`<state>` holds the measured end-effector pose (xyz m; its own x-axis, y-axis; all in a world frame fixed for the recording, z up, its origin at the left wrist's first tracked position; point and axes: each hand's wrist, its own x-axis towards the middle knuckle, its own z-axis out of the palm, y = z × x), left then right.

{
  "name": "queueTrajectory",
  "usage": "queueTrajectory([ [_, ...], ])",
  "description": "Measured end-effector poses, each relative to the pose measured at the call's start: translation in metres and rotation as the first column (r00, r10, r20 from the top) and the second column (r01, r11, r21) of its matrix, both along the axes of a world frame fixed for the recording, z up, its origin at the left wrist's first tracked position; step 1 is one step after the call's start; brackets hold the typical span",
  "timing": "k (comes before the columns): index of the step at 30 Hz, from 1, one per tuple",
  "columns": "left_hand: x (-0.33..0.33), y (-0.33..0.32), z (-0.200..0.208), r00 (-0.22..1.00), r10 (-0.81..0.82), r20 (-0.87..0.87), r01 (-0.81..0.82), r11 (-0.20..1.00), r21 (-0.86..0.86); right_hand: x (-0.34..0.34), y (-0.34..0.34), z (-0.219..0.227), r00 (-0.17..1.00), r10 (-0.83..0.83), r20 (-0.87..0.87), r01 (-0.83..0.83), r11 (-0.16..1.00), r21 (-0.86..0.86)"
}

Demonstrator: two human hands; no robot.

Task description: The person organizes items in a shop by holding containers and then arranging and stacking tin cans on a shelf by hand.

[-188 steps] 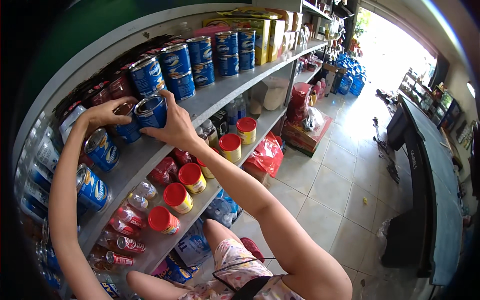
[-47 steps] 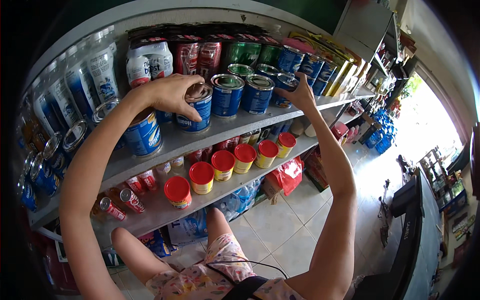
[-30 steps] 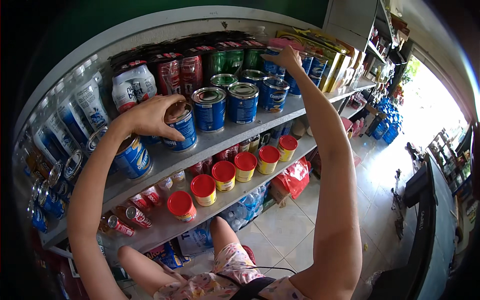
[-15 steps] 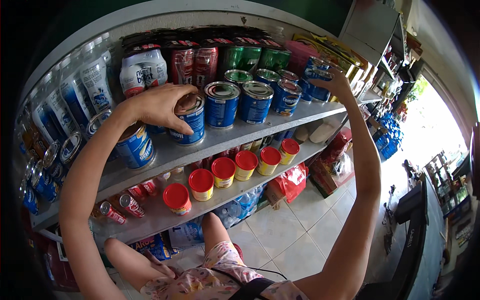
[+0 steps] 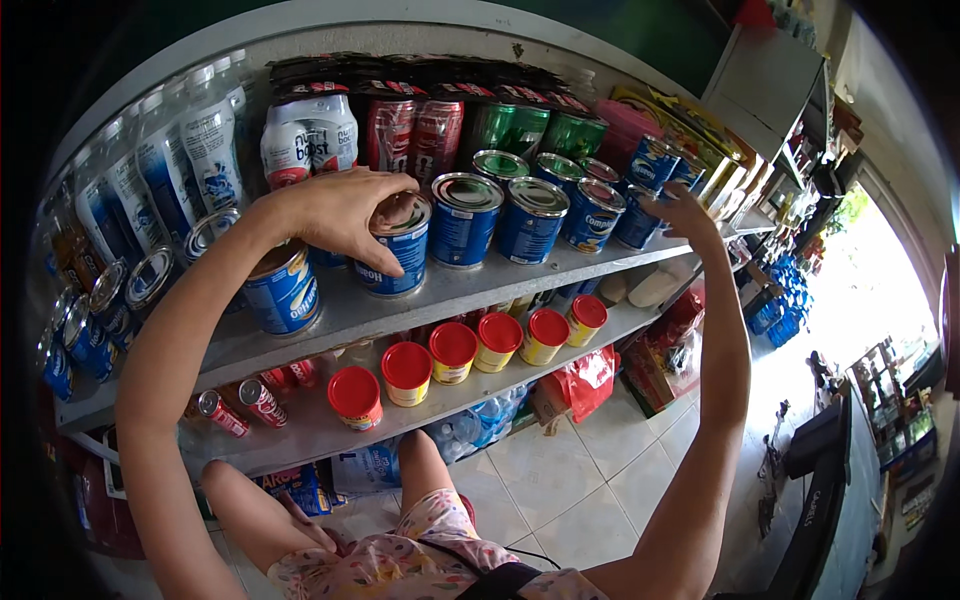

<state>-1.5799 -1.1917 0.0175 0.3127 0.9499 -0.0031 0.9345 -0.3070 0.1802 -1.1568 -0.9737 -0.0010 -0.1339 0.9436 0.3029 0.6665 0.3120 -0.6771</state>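
Observation:
My left hand (image 5: 345, 212) is curled over a blue tin can (image 5: 402, 255) standing on the upper shelf, thumb down its front and fingers across its lid. To its left stands another blue can (image 5: 282, 292), partly behind my wrist. My right hand (image 5: 690, 215) is at the right end of the row, fingers curved and apart, beside a lower blue can (image 5: 636, 222). Just above it, another blue can (image 5: 652, 162) sits stacked. Between my hands stand more blue cans, among them one with a silver lid (image 5: 466, 222) and a smaller one (image 5: 594, 218).
Behind the cans are white drink bottles (image 5: 308, 140), red cans (image 5: 412, 140) and green cans (image 5: 530, 125). The lower shelf (image 5: 300, 430) holds yellow tubs with red lids (image 5: 407, 368) and small red cans (image 5: 262, 400). A red bag (image 5: 585, 385) lies below.
My right hand has dropped lower, from the stacked can toward the can below. My left hand keeps its hold on the same blue can. The view has shifted slightly.

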Motion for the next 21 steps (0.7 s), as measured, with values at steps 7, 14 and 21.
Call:
queueTrajectory([
  [7,-0.004,0.002,0.001,1.000,0.003,-0.007,-0.003,1.000,-0.015,-0.012,0.049,0.056,0.946,-0.292,0.139,0.168,0.810,0.561],
  [14,-0.005,0.015,-0.008,0.978,-0.207,0.002,0.205,0.972,0.112,-0.017,0.115,0.036,0.719,-0.544,0.433,0.279,0.796,0.537],
  [21,0.001,0.016,-0.012,0.987,-0.157,-0.036,0.160,0.984,0.084,-0.008,0.120,0.049,0.709,-0.593,0.381,0.356,0.768,0.533],
])
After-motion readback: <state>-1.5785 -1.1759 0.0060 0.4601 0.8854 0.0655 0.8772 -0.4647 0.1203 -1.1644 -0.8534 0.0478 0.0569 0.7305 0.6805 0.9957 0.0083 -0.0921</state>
